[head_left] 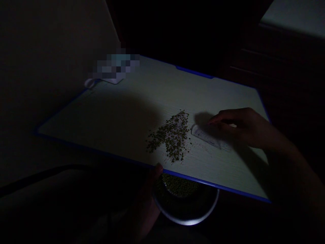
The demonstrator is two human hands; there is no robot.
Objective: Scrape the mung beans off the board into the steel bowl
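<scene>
In dim light, a pile of small green beans (175, 134), which look like mung beans, lies mixed with pale bits on a white board (122, 132) with blue edging. Right of the pile, my right hand (241, 127) pinches a clear, flat plastic piece (209, 137) that rests on the board. My left hand (152, 189) is at the board's near edge, its thumb hooked over the blue rim; its other fingers are hidden in shadow. Beside it, partly under that edge, is a round metal bowl (188, 222) holding many green beans.
A white object with a loop strap (90, 83), partly blurred out, sits at the board's far left corner. A dark cord or strap (68, 166) crosses the lower left. At the upper right is a pale surface (297, 17). Deep shadow surrounds the board.
</scene>
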